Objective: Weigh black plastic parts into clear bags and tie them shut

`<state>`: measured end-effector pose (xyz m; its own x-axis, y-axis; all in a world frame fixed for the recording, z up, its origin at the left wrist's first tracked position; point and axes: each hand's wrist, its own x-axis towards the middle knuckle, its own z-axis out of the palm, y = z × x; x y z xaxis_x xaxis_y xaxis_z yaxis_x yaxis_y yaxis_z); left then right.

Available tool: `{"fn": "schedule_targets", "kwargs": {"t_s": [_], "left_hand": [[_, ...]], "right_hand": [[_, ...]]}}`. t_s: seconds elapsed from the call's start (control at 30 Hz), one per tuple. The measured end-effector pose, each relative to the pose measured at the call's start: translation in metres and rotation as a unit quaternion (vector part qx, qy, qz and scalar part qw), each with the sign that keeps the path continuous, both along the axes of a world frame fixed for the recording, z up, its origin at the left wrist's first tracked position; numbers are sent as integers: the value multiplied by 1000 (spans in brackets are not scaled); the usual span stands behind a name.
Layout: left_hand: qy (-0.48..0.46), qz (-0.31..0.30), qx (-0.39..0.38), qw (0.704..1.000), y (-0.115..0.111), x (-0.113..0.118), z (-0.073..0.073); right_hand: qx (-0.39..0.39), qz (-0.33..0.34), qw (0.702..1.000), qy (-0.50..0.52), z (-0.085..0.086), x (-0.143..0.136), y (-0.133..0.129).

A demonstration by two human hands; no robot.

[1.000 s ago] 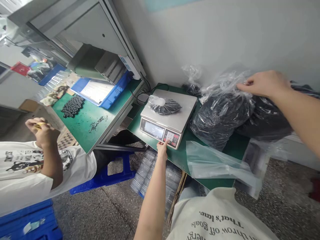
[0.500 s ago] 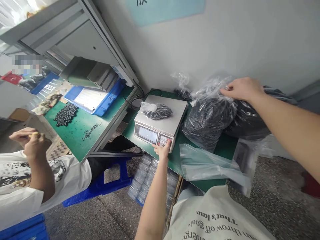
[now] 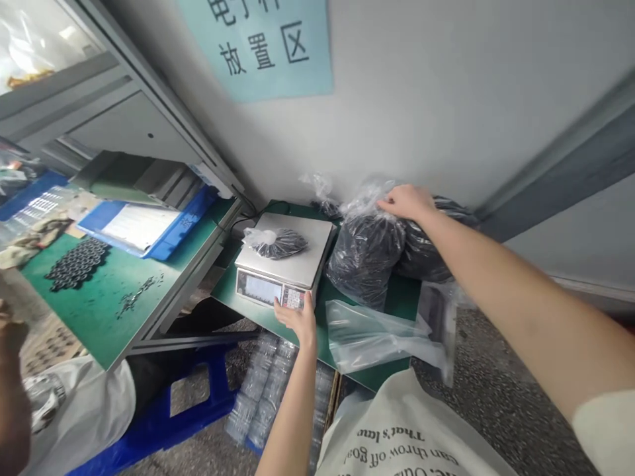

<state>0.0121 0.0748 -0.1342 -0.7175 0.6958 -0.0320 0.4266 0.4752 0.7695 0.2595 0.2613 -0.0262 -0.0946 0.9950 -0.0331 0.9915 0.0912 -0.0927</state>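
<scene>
A weighing scale point(image 3: 317, 241) stands on the green table, its display and keypad facing me. On its metal plate lies a small knotted clear bag of dark pieces point(image 3: 282, 243). My left hand point(image 3: 299, 320) is at the keypad's front edge, fingers apart and holding nothing. To the right of the scale sits a large clear bag full of black pieces point(image 3: 367, 254). My right hand point(image 3: 407, 201) pinches the gathered plastic at its top. A flat, clear plastic bag point(image 3: 367, 337) lies at the table's front edge.
Another bag of black pieces point(image 3: 426, 251) stands behind my right forearm. At the left, a person sits by a green workbench point(image 3: 99, 317) with black rings and a blue tray point(image 3: 169, 238). Stacked clear containers point(image 3: 268, 390) are below the table. A blue sign point(image 3: 262, 53) hangs above.
The view has shifted, showing more of the sign and wall. My left finger has come off the keypad and the hand has opened beside it. My right hand still grips the large bag's top.
</scene>
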Motion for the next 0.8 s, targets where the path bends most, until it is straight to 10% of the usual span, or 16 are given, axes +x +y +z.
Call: {"fn": "schedule_targets", "kwargs": {"t_s": [0.23,0.43,0.8], "left_hand": [[66,-297,141,942,89,65,76],[87,-443,65,890,170,119,89],[169,-491,26,854,118,108,83]], "right_hand": [[27,42,996,80,-3,0,-3],[39,56,983,169,-3,-4,-17],[99,2,921,377,0,32,-31]]}}
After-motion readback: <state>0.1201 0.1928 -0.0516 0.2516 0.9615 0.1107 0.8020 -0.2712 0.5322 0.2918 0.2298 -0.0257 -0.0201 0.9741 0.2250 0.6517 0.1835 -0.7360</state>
